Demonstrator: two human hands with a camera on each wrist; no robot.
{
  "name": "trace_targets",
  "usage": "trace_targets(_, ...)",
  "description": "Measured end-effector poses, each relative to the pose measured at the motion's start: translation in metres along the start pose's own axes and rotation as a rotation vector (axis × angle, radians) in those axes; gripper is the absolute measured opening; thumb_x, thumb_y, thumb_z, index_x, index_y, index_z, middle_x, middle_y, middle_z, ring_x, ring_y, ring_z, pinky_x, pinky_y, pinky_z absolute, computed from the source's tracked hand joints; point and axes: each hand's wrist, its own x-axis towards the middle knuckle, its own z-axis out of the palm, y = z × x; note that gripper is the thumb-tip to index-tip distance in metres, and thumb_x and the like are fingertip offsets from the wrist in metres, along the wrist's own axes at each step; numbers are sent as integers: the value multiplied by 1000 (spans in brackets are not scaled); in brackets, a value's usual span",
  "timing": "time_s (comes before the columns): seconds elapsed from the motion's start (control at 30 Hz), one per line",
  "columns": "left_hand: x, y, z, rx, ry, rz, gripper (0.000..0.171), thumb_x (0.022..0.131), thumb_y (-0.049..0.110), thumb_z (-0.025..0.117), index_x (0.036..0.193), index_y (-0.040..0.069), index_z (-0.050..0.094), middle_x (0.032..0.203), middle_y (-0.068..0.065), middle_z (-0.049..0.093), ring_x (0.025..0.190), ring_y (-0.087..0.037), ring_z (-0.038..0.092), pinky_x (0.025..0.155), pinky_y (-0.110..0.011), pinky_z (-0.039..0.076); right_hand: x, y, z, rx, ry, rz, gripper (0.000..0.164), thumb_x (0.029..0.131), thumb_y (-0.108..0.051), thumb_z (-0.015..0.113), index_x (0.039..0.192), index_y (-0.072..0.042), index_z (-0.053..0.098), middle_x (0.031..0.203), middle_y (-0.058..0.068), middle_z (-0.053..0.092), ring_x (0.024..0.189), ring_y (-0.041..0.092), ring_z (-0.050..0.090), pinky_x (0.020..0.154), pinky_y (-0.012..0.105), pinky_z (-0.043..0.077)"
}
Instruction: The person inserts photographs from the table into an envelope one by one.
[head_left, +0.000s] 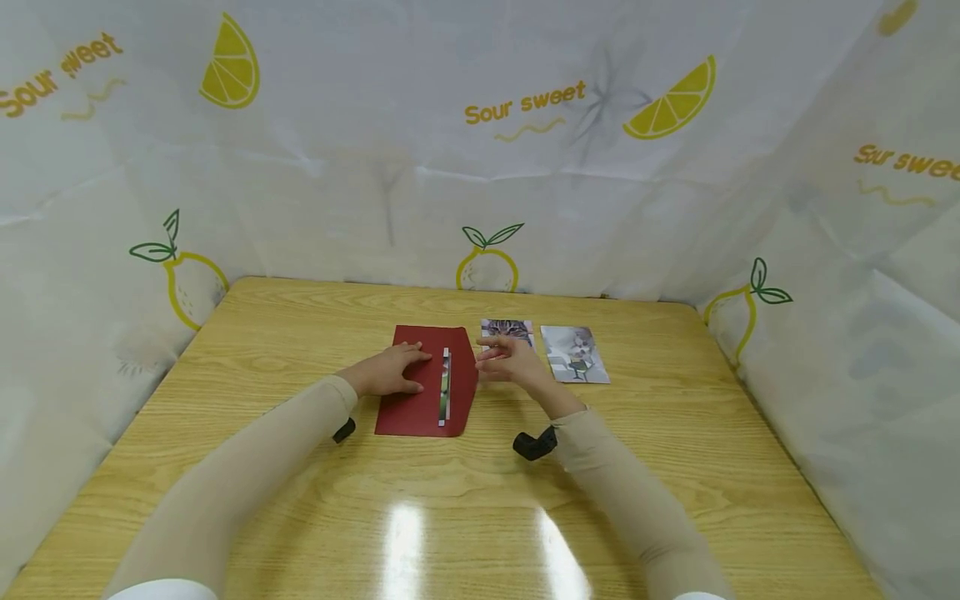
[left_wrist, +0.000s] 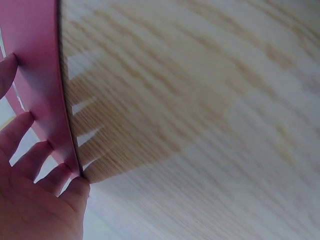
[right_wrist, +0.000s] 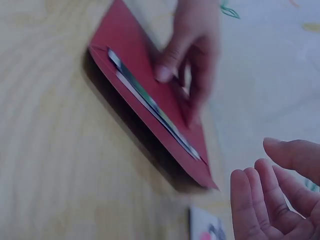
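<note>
A red envelope (head_left: 423,415) lies on the table, its flap opened out to the right. Photo cards (head_left: 445,387) stick out a little from its pocket as narrow strips. My left hand (head_left: 388,371) rests on the envelope's left part with fingers spread; the left wrist view shows its fingertips along the red paper (left_wrist: 40,75). By the flap's right edge is my right hand (head_left: 516,367), fingers and thumb apart. In the right wrist view that hand (right_wrist: 280,200) holds nothing. A cat picture card (head_left: 506,327) lies behind it, partly hidden.
Right of the cat card lies another picture card (head_left: 576,354), greyish white. The wooden table (head_left: 637,417) reaches back to a white lemon-print sheet (head_left: 337,200), which hangs behind and at both sides.
</note>
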Motion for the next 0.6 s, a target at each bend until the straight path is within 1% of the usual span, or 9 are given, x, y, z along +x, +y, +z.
trace_targets(0.1,0,0,0,-4,0,1,63,95,29,63,149,10,38,160,-17,19,148,-39,11,118,-51,22,-5,-4,-22,-18,32,-46,51,94,-1,59,142,6,42,111,17,59,110,39,60,93,49,52)
trace_targets(0.2,0,0,-2,-11,-2,-5,64,95,29,64,150,10,38,161,-16,18,149,-37,10,118,-50,22,-9,-6,-45,-31,92,-48,51,96,-5,59,143,4,42,112,14,57,117,42,55,97,50,50)
trace_targets(0.3,0,0,-2,-8,-5,-6,64,95,29,63,150,10,38,161,-16,17,149,-37,9,118,-50,22,-11,-4,-69,-35,150,-46,51,97,-8,58,144,1,41,118,17,55,122,44,51,98,49,49)
trace_targets(0.37,1,0,-2,-5,-6,-1,64,95,29,63,150,10,38,161,-16,17,149,-37,10,118,-50,23,-12,1,-86,-50,183,-40,52,97,-12,59,145,-1,41,120,15,54,119,37,55,97,45,51)
trace_targets(0.43,1,0,-1,1,-5,3,63,95,30,63,150,10,38,161,-16,18,149,-37,10,118,-50,23,-12,7,-102,-63,218,-29,53,97,-13,59,145,-1,40,117,10,56,111,26,60,96,41,52)
trace_targets(0.5,0,0,-1,0,-5,0,64,95,30,63,150,10,38,161,-16,18,149,-37,10,118,-50,23,-13,13,-118,-66,247,-12,55,97,-14,59,146,-1,38,112,4,56,101,13,61,98,42,51)
trace_targets(0.53,0,0,-1,-3,-5,0,64,95,30,63,150,10,38,161,-16,18,149,-37,10,118,-50,23,-14,17,-125,-64,260,-2,55,98,-14,58,147,0,37,112,2,55,98,8,61,100,44,49)
trace_targets(0.57,0,1,-1,-3,-7,-2,64,95,30,63,150,10,38,161,-15,18,149,-37,9,118,-50,23,-15,20,-131,-61,281,13,55,98,-14,58,147,-1,37,113,3,55,94,4,59,102,46,47)
trace_targets(0.6,-1,1,-1,-6,-8,-4,64,95,30,63,150,10,38,161,-15,18,149,-37,9,118,-50,23,-16,24,-137,-53,296,26,55,98,-13,57,147,0,36,115,5,54,94,4,59,104,48,45)
